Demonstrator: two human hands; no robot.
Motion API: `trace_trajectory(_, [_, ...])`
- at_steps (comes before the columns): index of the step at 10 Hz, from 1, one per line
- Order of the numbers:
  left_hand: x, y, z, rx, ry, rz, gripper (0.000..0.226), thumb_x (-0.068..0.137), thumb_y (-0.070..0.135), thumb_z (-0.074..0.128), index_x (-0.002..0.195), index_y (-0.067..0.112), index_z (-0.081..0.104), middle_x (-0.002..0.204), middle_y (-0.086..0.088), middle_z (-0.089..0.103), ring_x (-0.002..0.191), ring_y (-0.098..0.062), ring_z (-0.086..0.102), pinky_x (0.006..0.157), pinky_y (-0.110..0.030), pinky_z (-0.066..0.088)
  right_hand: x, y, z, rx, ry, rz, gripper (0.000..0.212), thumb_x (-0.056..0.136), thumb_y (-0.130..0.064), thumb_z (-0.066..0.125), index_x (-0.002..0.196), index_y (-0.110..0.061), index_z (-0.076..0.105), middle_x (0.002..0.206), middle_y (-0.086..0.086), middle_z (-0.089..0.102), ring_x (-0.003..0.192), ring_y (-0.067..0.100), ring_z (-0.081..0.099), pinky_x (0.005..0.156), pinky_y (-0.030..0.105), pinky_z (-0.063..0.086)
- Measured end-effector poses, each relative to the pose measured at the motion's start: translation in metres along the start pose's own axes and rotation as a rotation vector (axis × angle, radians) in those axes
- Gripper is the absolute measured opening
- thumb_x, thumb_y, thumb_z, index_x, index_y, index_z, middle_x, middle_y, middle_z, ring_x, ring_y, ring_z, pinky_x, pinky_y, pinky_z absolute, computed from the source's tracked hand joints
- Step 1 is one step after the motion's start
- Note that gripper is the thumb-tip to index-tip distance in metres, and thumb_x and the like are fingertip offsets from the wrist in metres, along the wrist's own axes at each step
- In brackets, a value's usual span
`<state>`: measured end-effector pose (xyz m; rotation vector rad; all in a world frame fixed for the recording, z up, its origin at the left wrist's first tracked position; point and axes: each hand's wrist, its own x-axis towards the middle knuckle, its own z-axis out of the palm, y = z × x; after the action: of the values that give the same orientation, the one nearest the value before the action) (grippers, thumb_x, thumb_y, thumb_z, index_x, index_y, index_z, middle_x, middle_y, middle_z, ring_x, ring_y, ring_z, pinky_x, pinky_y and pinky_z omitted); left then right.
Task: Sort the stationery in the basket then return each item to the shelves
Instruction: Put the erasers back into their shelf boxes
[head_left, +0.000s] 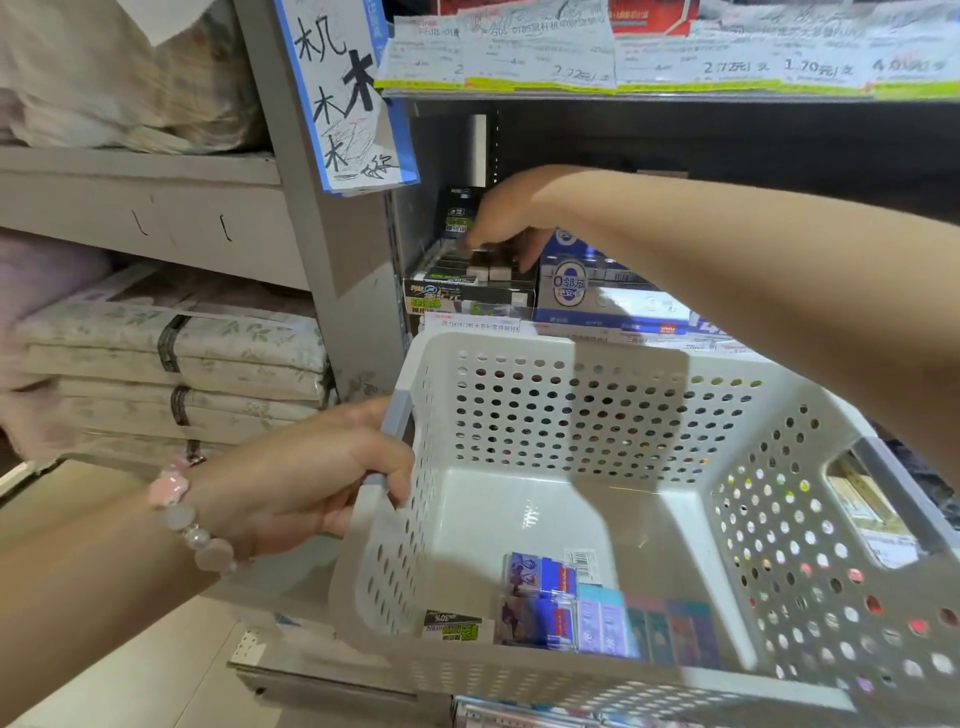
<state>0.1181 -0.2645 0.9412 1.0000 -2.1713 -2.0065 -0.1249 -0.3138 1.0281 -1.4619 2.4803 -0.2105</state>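
A white perforated basket (582, 415) is held up in front of the shelves. My left hand (322, 467) grips its grey left handle. Lying at the basket's near edge are several small eraser packs (540, 597) in blue and purple, plus one black-and-green eraser (452, 623). My right hand (511, 223) reaches across the basket into the shelf. Its fingers pinch small dark erasers (491, 262) over an open black display box (467, 286) of the same kind. What lies under the palm is hidden.
A blue-and-white display box (587, 291) stands right of the black one. Price labels (623, 57) hang along the shelf edge above. A grey upright (322, 208) carries a scribbled paper pad (343, 93). Folded bedding (171, 364) is stacked on the shelves at left.
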Motion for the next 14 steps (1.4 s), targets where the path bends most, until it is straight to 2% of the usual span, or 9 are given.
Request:
trace_trajectory(1, [0.001,-0.001,-0.002,-0.003,0.0,-0.015,0.061,0.058,-0.005,0.055,0.107,0.029,0.066,0.102,-0.008,0.074,0.097,-0.035,0.068,0.084,-0.053,0.054,-0.009,0.01,-0.016,-0.084,0.049,-0.156,0.029,0.089,-0.018,0.054,0.118,-0.013,0.061,0.124,0.013,0.062,0.112,0.031,0.06,0.094,0.041,0.051])
trace_trajectory(2, [0.002,-0.002,-0.002,-0.004,-0.006,-0.009,0.062,0.056,-0.003,0.054,0.108,0.03,0.066,0.101,-0.007,0.074,0.095,-0.033,0.069,0.084,-0.052,0.055,-0.023,0.017,-0.016,-0.28,0.089,-0.393,0.032,0.087,-0.019,0.057,0.117,-0.026,0.063,0.12,0.005,0.064,0.11,0.026,0.06,0.093,0.037,0.05])
trace_trajectory(4, [0.005,-0.003,-0.002,-0.01,-0.006,0.01,0.056,0.05,0.0,0.053,0.094,0.03,0.071,0.094,-0.01,0.074,0.081,-0.028,0.068,0.074,-0.042,0.056,-0.006,0.021,-0.009,-0.354,0.016,-0.42,0.036,0.083,-0.019,0.065,0.118,-0.027,0.062,0.109,-0.003,0.063,0.093,0.016,0.06,0.085,0.032,0.051])
trace_trajectory(5, [0.005,-0.003,-0.001,-0.024,-0.026,0.013,0.057,0.05,-0.002,0.052,0.095,0.028,0.07,0.087,-0.007,0.075,0.073,-0.023,0.07,0.064,-0.037,0.058,0.002,0.02,-0.011,-0.357,-0.029,-0.414,0.041,0.084,-0.019,0.067,0.125,-0.017,0.058,0.12,0.004,0.06,0.107,0.024,0.059,0.092,0.037,0.051])
trace_trajectory(7, [0.003,-0.003,-0.001,-0.017,-0.04,0.016,0.054,0.051,-0.001,0.052,0.09,0.03,0.072,0.086,-0.005,0.075,0.071,-0.022,0.071,0.064,-0.036,0.058,0.013,0.017,-0.006,-0.088,-0.135,-0.316,0.049,0.087,-0.034,0.063,0.129,-0.012,0.052,0.111,0.005,0.062,0.091,0.015,0.062,0.066,0.017,0.051])
trace_trajectory(9, [0.002,-0.003,-0.001,-0.006,-0.034,0.006,0.059,0.05,0.0,0.051,0.099,0.029,0.068,0.082,-0.004,0.075,0.069,-0.02,0.069,0.061,-0.033,0.057,0.02,0.009,-0.002,0.213,-0.175,-0.269,0.027,0.093,-0.026,0.057,0.113,-0.009,0.059,0.106,0.003,0.064,0.093,0.017,0.064,0.084,0.025,0.053])
trace_trajectory(10, [0.001,-0.004,-0.003,-0.004,-0.029,0.008,0.054,0.051,0.002,0.053,0.092,0.031,0.071,0.079,-0.004,0.073,0.069,-0.019,0.067,0.065,-0.032,0.055,0.02,0.009,-0.009,0.169,-0.193,-0.233,0.042,0.087,-0.001,0.057,0.129,-0.005,0.052,0.116,0.007,0.061,0.098,0.017,0.062,0.081,0.026,0.053])
trace_trajectory(11, [0.001,-0.003,-0.002,-0.003,-0.015,0.003,0.056,0.051,0.001,0.052,0.096,0.029,0.068,0.081,-0.004,0.074,0.071,-0.02,0.068,0.07,-0.035,0.054,0.015,0.01,-0.013,0.118,-0.261,-0.287,0.047,0.085,0.001,0.061,0.131,-0.003,0.05,0.122,0.008,0.06,0.112,0.021,0.058,0.084,0.023,0.051])
trace_trajectory(14, [0.003,0.001,-0.001,0.005,-0.013,-0.013,0.055,0.053,-0.001,0.053,0.1,0.025,0.066,0.077,-0.002,0.074,0.066,-0.019,0.07,0.059,-0.031,0.057,0.022,0.021,-0.004,0.173,-0.176,-0.371,0.038,0.084,-0.018,0.068,0.12,-0.006,0.06,0.112,0.008,0.067,0.09,0.008,0.064,0.072,0.015,0.051])
